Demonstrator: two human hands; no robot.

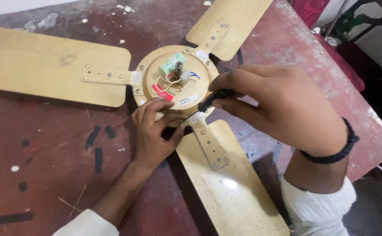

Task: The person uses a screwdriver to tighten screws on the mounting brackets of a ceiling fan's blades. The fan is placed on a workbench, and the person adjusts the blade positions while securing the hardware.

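A gold ceiling fan lies flat on a worn red table (46, 153), its round motor hub (175, 78) facing up with a green block, white wires and a red tag on it. Three blades spread out: one to the left (38, 65), one at the top (234, 22), one toward me (230, 188). My right hand (283, 105) grips a black-handled screwdriver (213, 99), its tip at the hub's near rim where the near blade's bracket (208, 142) joins. My left hand (154, 131) rests on the hub's near edge, fingertips beside the tip.
A small loose screw (121, 149) and a washer (108, 158) lie on the table left of my left hand, among black tape marks. The table's right edge (374, 118) drops off to a dark floor; a red object and metal frame stand beyond at top right.
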